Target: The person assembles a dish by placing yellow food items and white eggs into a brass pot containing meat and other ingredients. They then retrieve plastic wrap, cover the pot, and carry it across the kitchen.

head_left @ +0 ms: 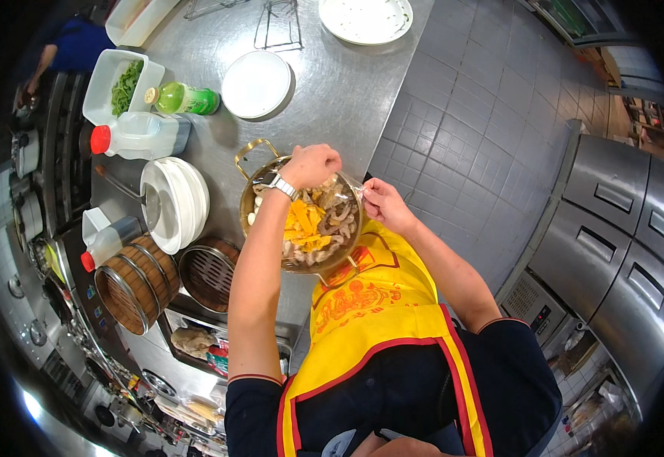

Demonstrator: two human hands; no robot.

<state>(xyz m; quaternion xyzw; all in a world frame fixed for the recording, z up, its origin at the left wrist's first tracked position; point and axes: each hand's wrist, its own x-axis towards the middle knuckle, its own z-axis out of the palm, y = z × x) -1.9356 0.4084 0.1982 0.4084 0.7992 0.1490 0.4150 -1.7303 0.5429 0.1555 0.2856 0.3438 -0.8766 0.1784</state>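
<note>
A wide metal pot [246,190] with gold loop handles stands at the steel table's edge in front of me. Yellow strips [304,226], greyish-brown pieces [339,209] and small white pieces lie in it. Clear plastic film [356,189] shows at the pot's right rim, its full extent hard to make out. My right hand [385,206] is just outside that rim, thumb and fingers pinched on the film. My left hand [311,165], with a watch [281,184] on its wrist, reaches over the pot's far side. Its fingers are curled closed, and what they hold is hidden.
On the steel table [332,99] are a white plate [256,84], a green bottle [187,99], a red-capped jug [149,135], a tub of greens [103,84], stacked white bowls [183,202] and wooden steamers [137,282]. Tiled floor [454,152] and steel drawers [583,236] lie right.
</note>
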